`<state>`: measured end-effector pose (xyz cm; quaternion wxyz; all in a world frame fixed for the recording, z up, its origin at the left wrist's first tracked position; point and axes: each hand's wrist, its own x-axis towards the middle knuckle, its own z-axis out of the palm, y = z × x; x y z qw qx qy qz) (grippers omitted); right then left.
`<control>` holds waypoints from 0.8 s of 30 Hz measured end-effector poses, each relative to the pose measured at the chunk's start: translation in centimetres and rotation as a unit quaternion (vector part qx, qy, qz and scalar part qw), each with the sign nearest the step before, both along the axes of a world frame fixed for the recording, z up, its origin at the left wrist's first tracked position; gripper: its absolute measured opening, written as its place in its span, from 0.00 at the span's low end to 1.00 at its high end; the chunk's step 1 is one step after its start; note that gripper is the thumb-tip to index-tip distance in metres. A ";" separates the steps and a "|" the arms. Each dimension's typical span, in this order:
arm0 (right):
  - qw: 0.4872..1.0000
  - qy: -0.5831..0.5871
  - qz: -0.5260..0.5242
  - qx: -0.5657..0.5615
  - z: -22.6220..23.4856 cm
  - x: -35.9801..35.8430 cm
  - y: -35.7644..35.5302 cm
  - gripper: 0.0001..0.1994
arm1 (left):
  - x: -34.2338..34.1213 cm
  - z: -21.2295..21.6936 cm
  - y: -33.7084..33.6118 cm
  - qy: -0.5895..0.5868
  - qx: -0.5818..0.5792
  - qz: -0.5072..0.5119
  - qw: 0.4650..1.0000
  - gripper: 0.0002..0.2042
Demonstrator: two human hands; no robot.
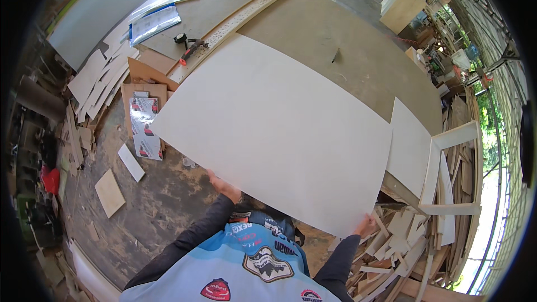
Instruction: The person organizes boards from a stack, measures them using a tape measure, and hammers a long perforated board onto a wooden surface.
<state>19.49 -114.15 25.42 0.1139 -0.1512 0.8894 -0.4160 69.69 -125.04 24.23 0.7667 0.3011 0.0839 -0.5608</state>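
White panel held along its near edge by both hands

The white panel [279,140] fills the middle of the view; clock directions run from its centre. Its far corner, near 11 o'clock, meets the long wooden strip [251,18], with a red-and-black tool [191,53] lying close to the panel at 10. From 12 to 2, beyond the far edge, the brown tabletop [358,39] stretches away. At 3, the right edge lies against a smaller white panel [411,151], with a pale wooden frame [456,134] farther out. The 9 o'clock corner comes near silver packets [146,120]. Stained floor [168,207] spreads at 8, while heaped offcuts [400,235] crowd 4 to 5, just beside the right hand.

The left hand [226,189] holds the near edge at 7 to 8 o'clock, partly hidden beneath the panel. The right hand [366,226] grips the near right corner between 4 and 5. Both grips look narrow, about the sheet's thin edge; the fingers underneath are hidden.
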 end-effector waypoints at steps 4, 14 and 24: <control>0.999 0.046 0.011 -0.002 -1.6 -0.9 -0.5 0.16 | -0.2 -1.0 -2.0 0.013 0.006 -0.023 1.000 0.32; 0.991 0.059 0.103 -0.068 -5.1 -5.4 -4.9 0.19 | -1.9 -3.6 -8.0 0.019 0.065 -0.120 0.990 0.37; 0.993 0.034 0.113 0.007 -5.6 -6.4 -9.4 0.27 | -2.6 -5.1 -13.5 -0.023 0.099 -0.145 0.984 0.39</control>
